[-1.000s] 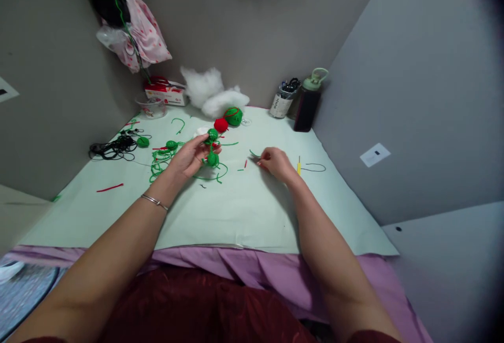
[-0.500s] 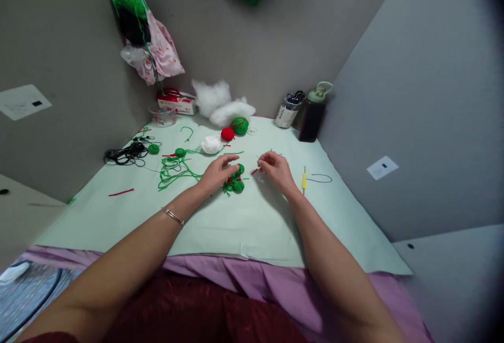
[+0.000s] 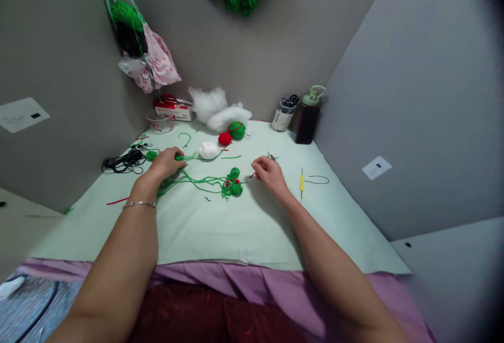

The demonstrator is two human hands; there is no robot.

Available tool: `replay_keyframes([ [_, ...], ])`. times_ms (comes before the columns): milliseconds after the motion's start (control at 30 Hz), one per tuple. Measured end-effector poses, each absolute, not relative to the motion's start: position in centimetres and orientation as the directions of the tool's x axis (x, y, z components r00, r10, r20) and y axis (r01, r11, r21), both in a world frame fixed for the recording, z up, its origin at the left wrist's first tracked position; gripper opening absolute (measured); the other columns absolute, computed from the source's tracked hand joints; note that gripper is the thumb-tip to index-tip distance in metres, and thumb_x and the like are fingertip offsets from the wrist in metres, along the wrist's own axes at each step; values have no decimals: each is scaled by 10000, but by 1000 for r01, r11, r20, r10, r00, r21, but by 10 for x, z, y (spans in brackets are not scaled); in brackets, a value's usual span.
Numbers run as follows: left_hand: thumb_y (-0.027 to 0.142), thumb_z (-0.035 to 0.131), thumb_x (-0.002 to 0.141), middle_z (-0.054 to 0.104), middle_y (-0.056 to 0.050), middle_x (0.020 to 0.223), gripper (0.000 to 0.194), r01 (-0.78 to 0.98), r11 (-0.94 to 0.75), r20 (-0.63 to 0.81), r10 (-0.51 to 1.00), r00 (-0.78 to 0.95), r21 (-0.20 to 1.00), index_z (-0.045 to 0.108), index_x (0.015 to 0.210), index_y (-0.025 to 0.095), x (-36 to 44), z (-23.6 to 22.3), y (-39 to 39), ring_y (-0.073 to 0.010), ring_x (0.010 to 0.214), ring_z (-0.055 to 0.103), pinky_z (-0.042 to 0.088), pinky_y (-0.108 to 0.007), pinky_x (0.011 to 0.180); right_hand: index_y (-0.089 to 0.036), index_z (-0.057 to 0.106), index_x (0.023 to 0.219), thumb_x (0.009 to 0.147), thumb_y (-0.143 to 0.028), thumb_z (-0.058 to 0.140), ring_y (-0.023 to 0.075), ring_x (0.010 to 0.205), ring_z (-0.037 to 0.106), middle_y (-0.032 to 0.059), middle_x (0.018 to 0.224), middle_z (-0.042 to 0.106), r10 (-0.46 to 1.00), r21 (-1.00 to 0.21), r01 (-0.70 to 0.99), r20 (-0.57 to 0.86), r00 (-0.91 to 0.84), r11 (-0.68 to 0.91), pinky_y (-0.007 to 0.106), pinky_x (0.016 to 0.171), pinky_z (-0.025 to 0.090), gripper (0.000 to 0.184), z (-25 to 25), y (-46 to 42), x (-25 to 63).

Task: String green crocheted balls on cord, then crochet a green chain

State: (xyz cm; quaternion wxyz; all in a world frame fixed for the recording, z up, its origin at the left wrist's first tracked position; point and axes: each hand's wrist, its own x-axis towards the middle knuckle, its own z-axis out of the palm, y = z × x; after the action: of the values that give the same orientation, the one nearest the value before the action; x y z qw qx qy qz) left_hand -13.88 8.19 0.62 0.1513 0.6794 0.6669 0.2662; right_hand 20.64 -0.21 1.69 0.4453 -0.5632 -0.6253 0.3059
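My left hand (image 3: pixel 163 164) lies over a tangle of green yarn (image 3: pixel 192 180) at the left of the pale green mat (image 3: pixel 236 222), its fingers curled onto a small green crocheted piece (image 3: pixel 179 157). A cluster of green crocheted balls with red bits (image 3: pixel 233 183) sits on the mat between my hands, touched by neither. My right hand (image 3: pixel 265 172) rests to the right of the cluster with fingers pinched on something thin that I cannot make out, next to a short red yarn scrap (image 3: pixel 252 175).
White (image 3: pixel 208 149), red (image 3: pixel 224 138) and green (image 3: pixel 237 130) yarn balls lie further back, before white stuffing (image 3: pixel 214 107). A yellow-handled crochet hook (image 3: pixel 301 183) lies right. A dark bottle (image 3: pixel 307 117), a tin (image 3: pixel 282 113), black cord (image 3: pixel 124 162) and a red box (image 3: pixel 173 107) line the edges.
My left hand set the green ball cluster down on the mat and moved left to the green yarn. My right hand stayed near the red scrap. The view tilted up a little.
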Motion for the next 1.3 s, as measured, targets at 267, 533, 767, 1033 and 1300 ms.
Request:
replay_keyframes([
  [267, 251, 764, 694, 677, -29, 922, 306, 483, -282, 461, 834, -305, 829, 669, 983, 221, -132, 15, 83, -202, 846, 616, 481, -332, 809, -215, 588, 784, 852, -399, 579, 128, 495, 495, -42, 545, 573, 973, -915, 359, 222, 67, 184, 277, 546, 386, 196, 23, -5, 203],
  [533, 446, 741, 792, 594, -1, 803, 296, -186, -194, 152, 965, -215, 963, 673, 895, 177, -92, 36, 62, -115, 686, 553, 526, -261, 690, -204, 599, 789, 807, -468, 701, 145, 636, 664, 32, 743, 738, 994, -993, 68, 99, -38, 101, 265, 609, 492, 284, 28, -8, 200],
  [767, 353, 854, 676, 638, -7, 859, 396, -260, -163, 193, 977, 93, 952, 693, 997, 188, -14, 35, 18, -126, 777, 587, 491, -248, 727, -196, 698, 817, 739, -512, 850, 122, 731, 656, 68, 1057, 768, 978, -993, -121, 15, -210, -10, 255, 641, 534, 358, 35, -20, 191],
  [1033, 312, 856, 662, 624, -18, 956, 399, -260, -204, 224, 973, 49, 944, 684, 1006, 205, 7, 26, 6, -165, 961, 593, 493, -272, 834, -204, 709, 791, 747, -475, 881, 147, 802, 677, 37, 902, 737, 885, -959, -264, 33, -465, -103, 290, 734, 547, 324, 32, -28, 177],
  [1300, 325, 853, 658, 678, -70, 1167, 446, -210, -178, 205, 972, 114, 961, 676, 1051, 210, -4, 26, 11, -224, 1141, 627, 486, -350, 990, -186, 678, 755, 687, -467, 901, 82, 622, 512, 3, 789, 680, 959, -946, -320, 38, -281, -56, 232, 603, 452, 365, 38, -20, 188],
])
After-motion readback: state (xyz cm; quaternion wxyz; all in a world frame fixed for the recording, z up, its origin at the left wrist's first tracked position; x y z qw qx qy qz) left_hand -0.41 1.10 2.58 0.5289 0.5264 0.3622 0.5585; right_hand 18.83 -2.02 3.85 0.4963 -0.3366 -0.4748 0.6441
